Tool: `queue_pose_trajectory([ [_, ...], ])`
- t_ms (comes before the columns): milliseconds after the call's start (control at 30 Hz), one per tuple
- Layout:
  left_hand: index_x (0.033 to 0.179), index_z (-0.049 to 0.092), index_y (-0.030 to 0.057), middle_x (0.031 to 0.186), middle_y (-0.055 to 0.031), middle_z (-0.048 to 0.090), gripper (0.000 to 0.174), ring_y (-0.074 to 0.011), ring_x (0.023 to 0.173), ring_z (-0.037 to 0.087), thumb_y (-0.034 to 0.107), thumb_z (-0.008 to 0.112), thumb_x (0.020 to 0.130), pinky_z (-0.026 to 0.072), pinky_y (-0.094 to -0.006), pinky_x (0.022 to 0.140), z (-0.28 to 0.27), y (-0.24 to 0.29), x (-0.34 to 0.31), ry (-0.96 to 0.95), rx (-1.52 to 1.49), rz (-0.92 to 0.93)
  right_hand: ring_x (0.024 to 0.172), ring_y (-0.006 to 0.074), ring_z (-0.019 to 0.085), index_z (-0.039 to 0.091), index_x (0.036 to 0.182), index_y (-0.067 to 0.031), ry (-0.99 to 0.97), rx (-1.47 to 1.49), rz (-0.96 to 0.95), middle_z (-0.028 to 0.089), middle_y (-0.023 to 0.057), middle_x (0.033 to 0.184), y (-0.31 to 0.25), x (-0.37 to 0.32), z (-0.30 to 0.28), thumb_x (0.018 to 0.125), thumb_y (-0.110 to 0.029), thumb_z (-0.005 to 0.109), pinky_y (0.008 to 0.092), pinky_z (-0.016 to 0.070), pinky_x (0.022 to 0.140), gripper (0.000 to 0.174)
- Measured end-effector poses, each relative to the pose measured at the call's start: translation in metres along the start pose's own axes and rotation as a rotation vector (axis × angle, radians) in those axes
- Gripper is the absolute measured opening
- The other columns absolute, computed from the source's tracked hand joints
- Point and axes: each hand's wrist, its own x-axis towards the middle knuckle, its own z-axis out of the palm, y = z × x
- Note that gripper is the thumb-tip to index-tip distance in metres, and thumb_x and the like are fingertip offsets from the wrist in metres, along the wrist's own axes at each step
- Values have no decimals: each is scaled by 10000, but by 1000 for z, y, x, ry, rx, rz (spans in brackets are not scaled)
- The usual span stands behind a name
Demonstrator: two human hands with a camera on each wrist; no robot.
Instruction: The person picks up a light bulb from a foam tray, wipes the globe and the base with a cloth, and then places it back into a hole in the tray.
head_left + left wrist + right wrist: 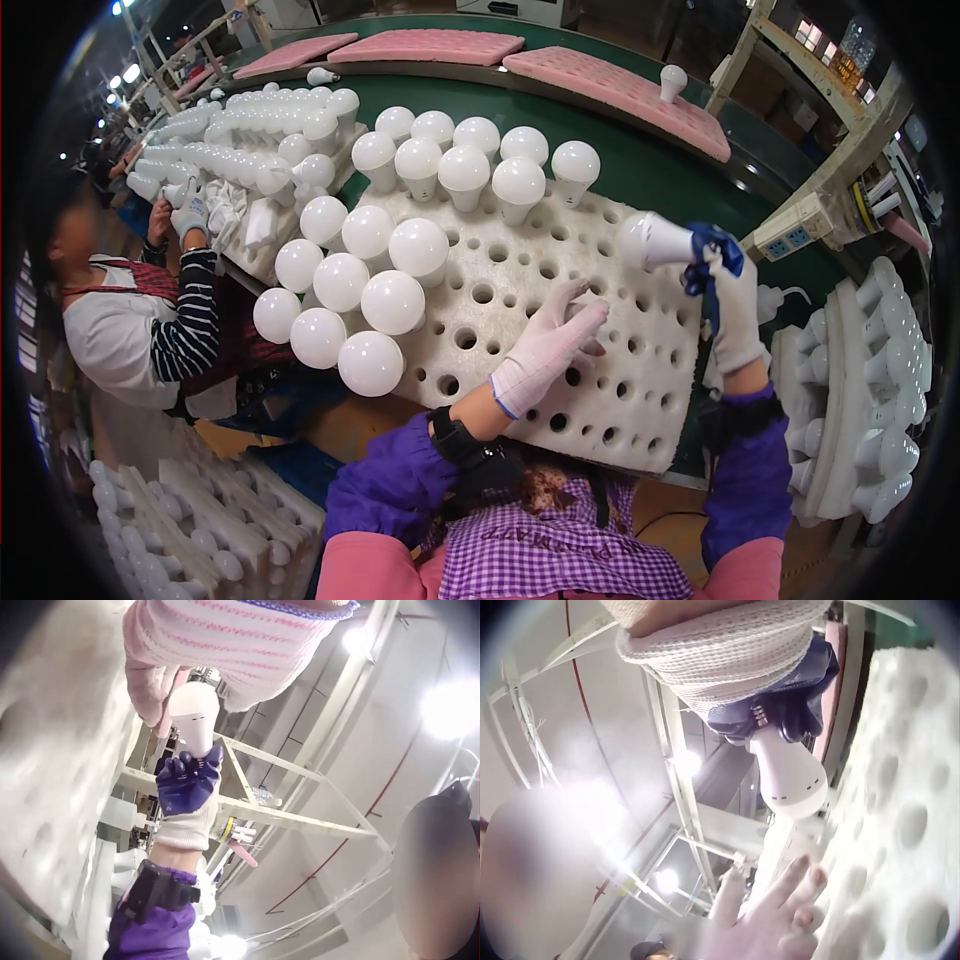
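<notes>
The right hand (pixel 728 290), in a white glove with blue coated fingers, grips a white bulb (pixel 655 241) by its screw base, dome pointing left, over the right side of a holed foam board (pixel 520 385). In the right wrist view the bulb (pixel 789 776) hangs from the blue fingers (pixel 810 690). The left hand (pixel 548 350), in a white glove, hovers over or rests on the board's middle, fingers extended and holding nothing visible; contact cannot be told. Rows of bulbs (pixel 392 302) stand dome up on the board's left and far parts.
Pink foam trays (pixel 440 46) lie along the green surface (pixel 640 185) at the back, one bearing a bulb (pixel 673 82). Stacked boards of bulbs stand at right (pixel 850 400) and lower left (pixel 190 520). Another person (pixel 140 320) works at the left beside more bulbs.
</notes>
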Motion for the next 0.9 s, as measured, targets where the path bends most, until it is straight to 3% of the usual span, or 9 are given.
queue_pose_trajectory([
  [133, 1252, 441, -26, 1003, -82, 560, 476, -114, 781, 591, 245, 582, 887, 502, -216, 608, 4, 23, 31, -36, 281, 196, 633, 90, 578, 585, 1137, -18, 143, -34, 37, 640, 43, 905, -1, 50, -14, 899, -67, 553, 211, 468, 558, 245],
  [200, 1246, 471, 28, 982, -86, 572, 427, -164, 809, 608, 184, 575, 862, 507, -255, 647, 0, 28, 64, 50, 440, 305, 626, 98, 587, 575, 1149, -16, 205, -1, 17, 650, 63, 888, 6, 54, -12, 900, -73, 553, 214, 474, 559, 257],
  [267, 1237, 497, 92, 1102, -117, 561, 417, -247, 910, 608, 125, 570, 828, 511, -346, 751, -2, 48, 92, 308, 955, 594, 616, 99, 585, 578, 1143, -11, 29, -10, 51, 648, 70, 848, 11, 41, -5, 900, -72, 552, 211, 474, 562, 251],
  [400, 1249, 510, 159, 1243, -145, 491, 456, -325, 1032, 557, 99, 560, 800, 477, -426, 868, 6, 91, 128, 372, 1502, 534, 735, 96, 605, 593, 1130, 5, -215, 12, 208, 643, 50, 892, 34, -2, 17, 865, -24, 573, 216, 504, 620, 267],
  [500, 1284, 506, 217, 1274, -150, 451, 528, -350, 1114, 520, 125, 603, 773, 452, -464, 930, 3, 102, 160, 119, 1925, 427, 785, 93, 604, 594, 1136, 14, -218, -204, 199, 643, 55, 956, 49, -14, 20, 853, -32, 583, 206, 504, 649, 286],
  [667, 1218, 559, 229, 1264, -119, 447, 555, -311, 1182, 491, 77, 696, 702, 453, -432, 951, 20, 135, 149, -94, 2054, 82, 825, 84, 596, 592, 1150, 12, -278, -46, 203, 634, 57, 1006, 46, -16, 13, 842, -27, 585, 210, 504, 704, 310],
  [800, 1152, 548, 217, 1144, -138, 487, 465, -322, 1080, 537, 182, 698, 713, 464, -421, 900, 15, 130, 110, 139, 1687, 538, 828, 119, 607, 507, 1252, 8, -244, 155, 228, 623, 67, 995, 41, -23, 10, 865, -44, 589, 242, 516, 734, 399],
  [867, 1180, 498, 111, 1122, -160, 503, 591, -349, 1050, 532, 117, 733, 637, 465, -385, 887, 16, 106, 80, 176, 1460, 779, 822, 143, 616, 444, 1308, 5, -267, 291, 162, 619, 81, 982, 37, -31, 6, 885, -104, 610, 256, 521, 728, 467],
  [900, 1178, 485, 81, 1122, -160, 510, 599, -335, 1048, 542, 135, 739, 638, 468, -370, 881, 15, 90, 68, 119, 1270, 768, 822, 151, 621, 428, 1321, 3, -311, 370, 119, 619, 83, 971, 32, -36, 3, 895, -140, 608, 259, 522, 717, 484],
])
